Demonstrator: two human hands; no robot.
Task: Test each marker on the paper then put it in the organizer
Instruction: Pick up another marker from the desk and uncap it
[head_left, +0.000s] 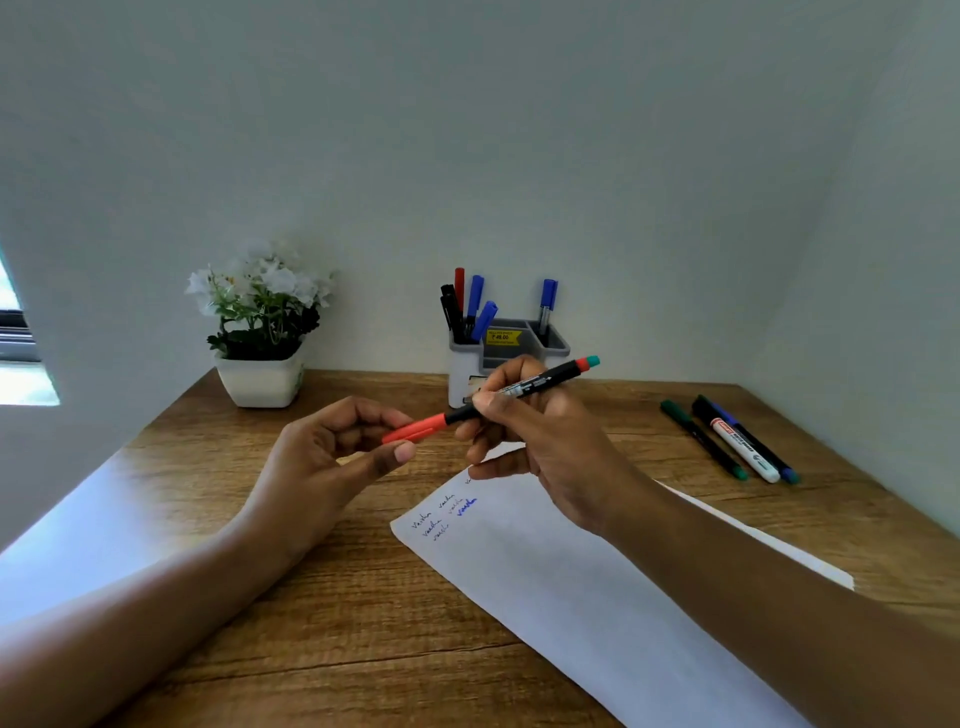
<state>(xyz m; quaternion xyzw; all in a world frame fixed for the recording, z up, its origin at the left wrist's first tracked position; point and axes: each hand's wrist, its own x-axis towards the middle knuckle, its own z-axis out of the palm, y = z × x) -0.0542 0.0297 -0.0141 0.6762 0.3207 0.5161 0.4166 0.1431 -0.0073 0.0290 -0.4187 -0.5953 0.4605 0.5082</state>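
Right hand (540, 431) pinches a black-barrelled marker (524, 388) between thumb and curled fingers, holding it slantwise above the wooden worktop (337, 623), its teal-tipped end raised toward the right. Left hand (322, 462) curls around the marker's red cap (415, 430), fingers above and thumb just beneath; whether they actually grip the cap cannot be told. Below the hands lies a white sheet of paper (571, 582), set at an angle, with several lines of scribbled test marks (447, 514) in dark and blue ink near its far corner. Behind the right hand, against the wall, stands a grey-and-white organizer (465, 374) bearing a yellow price sticker (503, 337). Its left compartment holds a cluster of black, red and blue markers (467, 306) standing on end, and a blue-capped pen (547, 301) stands in its right compartment. Three more lie side by side on the worktop to the right: a green marker (704, 439), a white marker (745, 449) and a blue marker (779, 466). A white pot of white flowers (262, 322) sits at the far left.
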